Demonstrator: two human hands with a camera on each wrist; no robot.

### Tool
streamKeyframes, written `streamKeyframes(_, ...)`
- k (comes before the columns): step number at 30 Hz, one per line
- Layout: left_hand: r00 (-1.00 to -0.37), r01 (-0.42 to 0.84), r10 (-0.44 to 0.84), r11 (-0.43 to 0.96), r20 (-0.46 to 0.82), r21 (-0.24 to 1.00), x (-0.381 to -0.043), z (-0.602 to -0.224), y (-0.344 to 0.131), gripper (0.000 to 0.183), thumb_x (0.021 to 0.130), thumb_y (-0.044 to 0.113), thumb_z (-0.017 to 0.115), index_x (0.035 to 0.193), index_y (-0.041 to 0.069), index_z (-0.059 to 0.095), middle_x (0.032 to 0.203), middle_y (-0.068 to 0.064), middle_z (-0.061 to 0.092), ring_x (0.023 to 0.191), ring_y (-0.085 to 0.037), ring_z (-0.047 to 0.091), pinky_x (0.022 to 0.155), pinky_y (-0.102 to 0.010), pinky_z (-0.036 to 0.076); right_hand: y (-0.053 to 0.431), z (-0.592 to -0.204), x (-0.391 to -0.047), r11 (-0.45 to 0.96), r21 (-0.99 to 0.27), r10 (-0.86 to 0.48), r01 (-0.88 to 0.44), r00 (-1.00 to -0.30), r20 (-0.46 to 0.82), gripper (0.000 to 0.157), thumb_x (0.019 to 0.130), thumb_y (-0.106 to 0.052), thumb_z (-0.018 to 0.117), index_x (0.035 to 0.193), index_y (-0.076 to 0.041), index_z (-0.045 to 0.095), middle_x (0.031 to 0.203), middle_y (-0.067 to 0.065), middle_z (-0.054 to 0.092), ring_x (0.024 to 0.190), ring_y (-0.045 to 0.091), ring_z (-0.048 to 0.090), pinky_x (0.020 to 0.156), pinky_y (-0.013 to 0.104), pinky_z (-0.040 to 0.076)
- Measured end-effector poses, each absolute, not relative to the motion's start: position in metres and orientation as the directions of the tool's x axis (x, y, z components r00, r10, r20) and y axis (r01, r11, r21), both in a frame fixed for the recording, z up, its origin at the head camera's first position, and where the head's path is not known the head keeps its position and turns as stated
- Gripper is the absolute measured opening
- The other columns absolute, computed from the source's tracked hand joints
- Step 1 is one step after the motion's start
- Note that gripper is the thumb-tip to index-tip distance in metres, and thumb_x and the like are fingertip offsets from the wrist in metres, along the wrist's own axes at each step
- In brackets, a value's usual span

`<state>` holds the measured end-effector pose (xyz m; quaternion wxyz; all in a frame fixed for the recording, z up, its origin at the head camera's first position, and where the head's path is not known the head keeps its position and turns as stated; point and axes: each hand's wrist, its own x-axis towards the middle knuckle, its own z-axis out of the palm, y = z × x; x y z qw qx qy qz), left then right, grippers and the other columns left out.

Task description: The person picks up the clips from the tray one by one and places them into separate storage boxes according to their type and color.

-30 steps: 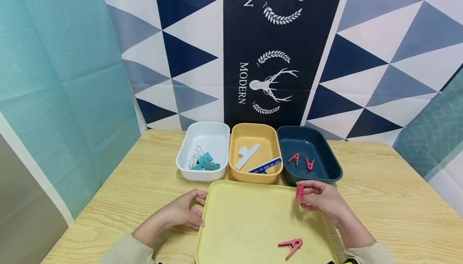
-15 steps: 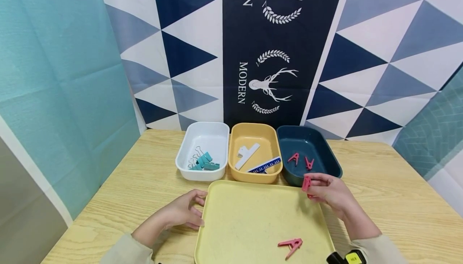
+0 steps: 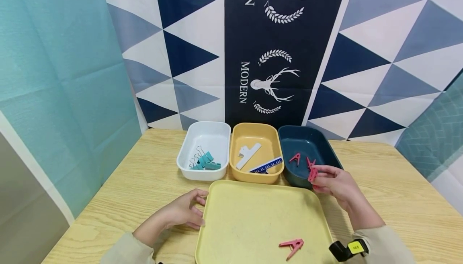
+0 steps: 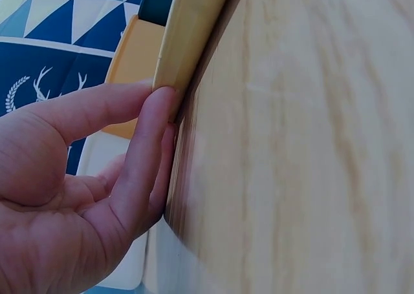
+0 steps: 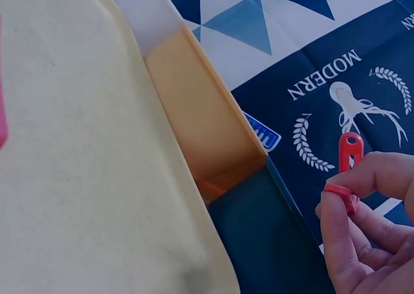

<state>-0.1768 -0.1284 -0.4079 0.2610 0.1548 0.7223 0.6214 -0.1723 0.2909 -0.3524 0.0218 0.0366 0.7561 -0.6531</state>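
Note:
My right hand (image 3: 338,185) pinches a red clothespin (image 3: 313,174) between thumb and fingers, over the front right edge of the dark blue bin (image 3: 327,145). In the right wrist view the clothespin (image 5: 350,153) points up from the fingertips. Inside that bin lie two more red clothespins, one at the left (image 3: 295,158) and the other partly behind the held one. Another red clothespin (image 3: 292,246) lies on the yellow tray (image 3: 249,215). My left hand (image 3: 185,211) touches the tray's left rim with its fingertips, as the left wrist view shows at the rim (image 4: 184,42).
Left of the blue bin stands an orange bin (image 3: 253,131) with a white clip (image 3: 248,155) and a blue patterned clip (image 3: 267,165). Beyond it, a white bin (image 3: 207,129) holds several teal binder clips (image 3: 206,159). A patterned cloth (image 3: 271,39) hangs behind the bins.
My right hand has carried the clothespin right and away from me, from above the tray's far right corner to the blue bin's front edge. The left hand has stayed in place.

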Motion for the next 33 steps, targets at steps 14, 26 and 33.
streamKeyframes(14, -0.820, -0.111, 0.537, 0.186, -0.196, 0.976, -0.177, -0.409, -0.127, 0.076, 0.068, -0.021, 0.066, 0.134, -0.006, 0.033, 0.113, -0.018, 0.040, 0.083, -0.023, 0.058, 0.066, -0.042, 0.060, 0.294, -0.344, -0.182, 0.080, -0.991, 0.075, 0.105, -0.992, -0.099, 0.030, 0.086, -0.005, 0.065, 0.115, -0.004, 0.057, 0.082, -0.003, 0.066, 0.075, 0.013, 0.066, 0.071, 0.027, 0.059)
streamKeyframes(26, -0.823, -0.116, 0.530, 0.199, -0.206, 0.973, -0.177, -0.407, -0.127, 0.074, 0.068, -0.021, 0.067, 0.133, -0.005, 0.034, 0.113, -0.018, 0.040, 0.083, -0.023, 0.057, 0.066, -0.041, 0.060, 0.293, -0.341, -0.194, 0.040, -0.992, 0.108, 0.123, -0.987, -0.118, 0.039, 0.085, -0.006, 0.066, 0.120, 0.003, 0.051, 0.081, -0.004, 0.066, 0.073, 0.011, 0.066, 0.071, 0.025, 0.058)
streamKeyframes(33, -0.823, -0.125, 0.526, 0.201, -0.215, 0.971, -0.178, -0.408, -0.127, 0.074, 0.068, -0.021, 0.066, 0.133, -0.005, 0.034, 0.113, -0.018, 0.040, 0.083, -0.023, 0.057, 0.066, -0.041, 0.060, 0.290, -0.341, -0.202, 0.025, -0.991, 0.131, 0.131, -0.983, -0.127, 0.049, 0.085, -0.007, 0.067, 0.126, 0.007, 0.044, 0.081, -0.004, 0.064, 0.076, 0.010, 0.066, 0.073, 0.024, 0.057)
